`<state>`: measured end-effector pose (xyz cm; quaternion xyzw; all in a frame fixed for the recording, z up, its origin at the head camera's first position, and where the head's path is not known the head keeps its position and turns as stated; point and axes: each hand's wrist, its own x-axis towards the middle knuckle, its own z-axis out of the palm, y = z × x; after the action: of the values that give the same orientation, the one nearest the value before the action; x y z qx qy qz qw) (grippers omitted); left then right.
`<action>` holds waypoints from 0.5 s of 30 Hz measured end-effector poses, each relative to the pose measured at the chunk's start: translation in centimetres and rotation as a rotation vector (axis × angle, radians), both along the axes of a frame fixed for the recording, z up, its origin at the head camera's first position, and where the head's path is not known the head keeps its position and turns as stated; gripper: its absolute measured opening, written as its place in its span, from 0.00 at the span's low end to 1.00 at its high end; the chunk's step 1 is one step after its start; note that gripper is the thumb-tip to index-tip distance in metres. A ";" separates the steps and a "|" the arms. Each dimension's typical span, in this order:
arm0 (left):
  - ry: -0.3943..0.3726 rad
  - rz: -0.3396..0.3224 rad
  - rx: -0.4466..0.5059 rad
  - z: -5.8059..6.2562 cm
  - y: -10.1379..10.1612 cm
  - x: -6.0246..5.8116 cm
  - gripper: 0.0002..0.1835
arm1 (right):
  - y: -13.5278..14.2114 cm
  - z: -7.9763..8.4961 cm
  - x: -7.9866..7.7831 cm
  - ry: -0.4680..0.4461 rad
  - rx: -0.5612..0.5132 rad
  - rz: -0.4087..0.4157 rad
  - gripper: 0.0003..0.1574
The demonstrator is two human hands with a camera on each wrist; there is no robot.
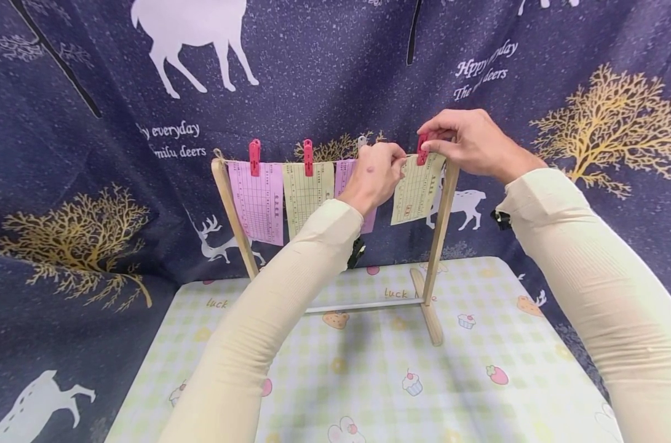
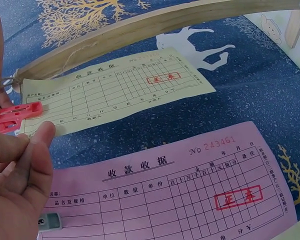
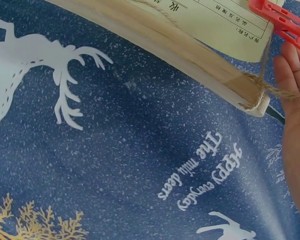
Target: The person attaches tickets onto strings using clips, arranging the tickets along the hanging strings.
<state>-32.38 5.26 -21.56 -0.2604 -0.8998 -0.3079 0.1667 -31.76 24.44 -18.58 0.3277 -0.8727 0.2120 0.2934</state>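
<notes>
At the right end of a string line, a yellow receipt slip point(image 1: 415, 194) hangs beside the wooden post. My right hand point(image 1: 470, 143) pinches a red clothespin point(image 1: 422, 149) at the slip's top edge. With thumb and fingers, my left hand point(image 1: 375, 172) pinches the slip's top edge near its other corner; the left wrist view shows this yellow slip point(image 2: 115, 95) close up. Behind the left hand hangs a pink receipt slip point(image 2: 165, 185), partly hidden, under a grey clothespin point(image 2: 51, 222). In the right wrist view the red clothespin point(image 3: 282, 22) sits by the knotted twine point(image 3: 262, 87).
Further left on the line hang another pink slip point(image 1: 260, 203) and a yellow slip point(image 1: 307, 191), each under a red clothespin. The wooden stand point(image 1: 443, 234) rests on a checked tablecloth point(image 1: 368, 369). A dark blue deer-print curtain point(image 1: 324, 74) is behind.
</notes>
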 end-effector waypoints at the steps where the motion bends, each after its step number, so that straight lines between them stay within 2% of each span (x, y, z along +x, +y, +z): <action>1: 0.000 0.001 -0.001 0.0 0.0 0.0 0.12 | 0.0 0.0 0.1 0.004 0.007 -0.002 0.11; 5: 0.005 0.021 -0.014 0.0 -0.2 0.0 0.12 | -0.1 -0.1 0.0 0.025 0.042 0.007 0.14; 9: 0.044 0.056 -0.046 0.0 -0.4 0.1 0.12 | -0.3 -0.1 -0.2 0.035 0.078 0.012 0.17; 15: 0.079 0.086 -0.071 0.0 -0.9 0.4 0.12 | -0.5 0.4 0.2 -0.063 0.093 -0.040 0.27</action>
<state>-31.99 4.38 -21.53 -0.2392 -0.9132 -0.2578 0.2056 -31.54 23.94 -18.18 0.3167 -0.8968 0.1755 0.2544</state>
